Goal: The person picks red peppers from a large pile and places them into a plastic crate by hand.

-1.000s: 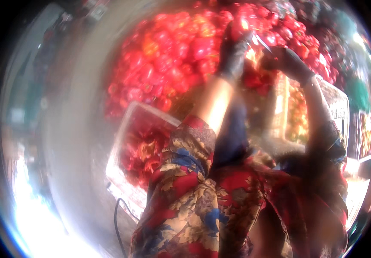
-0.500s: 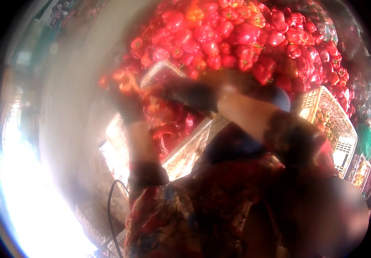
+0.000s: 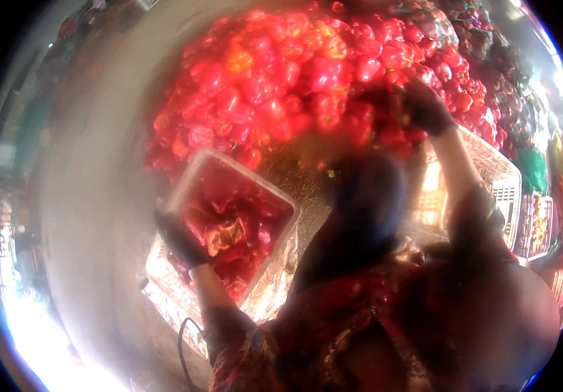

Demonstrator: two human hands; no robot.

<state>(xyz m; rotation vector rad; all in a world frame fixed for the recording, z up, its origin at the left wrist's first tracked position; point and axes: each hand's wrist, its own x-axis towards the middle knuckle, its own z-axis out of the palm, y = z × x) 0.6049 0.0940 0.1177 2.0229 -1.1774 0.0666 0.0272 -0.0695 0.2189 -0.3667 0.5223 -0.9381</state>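
A heap of red bell peppers (image 3: pixel 255 91) spreads across the floor in front of me. My right hand (image 3: pixel 425 108), in a dark glove, reaches to the right part of this heap. Blur and shadow hide its fingers, so I cannot tell whether a pepper is in them. Nearer and to the left is a light plastic crate (image 3: pixel 296 208) partly filled with red peppers (image 3: pixel 229 228), some looking torn or cut open. My left hand (image 3: pixel 180 238), also in a dark glove, lies along the crate's left side with its fingers stretched out and nothing visible in them.
Another pale slatted crate (image 3: pixel 500 176) stands to my right, below my right forearm. Beyond it is a smaller crate (image 3: pixel 540 225) with reddish and yellowish contents. My dark-clad knee (image 3: pixel 369 196) juts between the crates. A thin black cable (image 3: pixel 182 346) curves beside the left crate.
My right hand has swung from over the left crate to the right side of the heap. My left hand has drawn back from the crate's far end to its left side.
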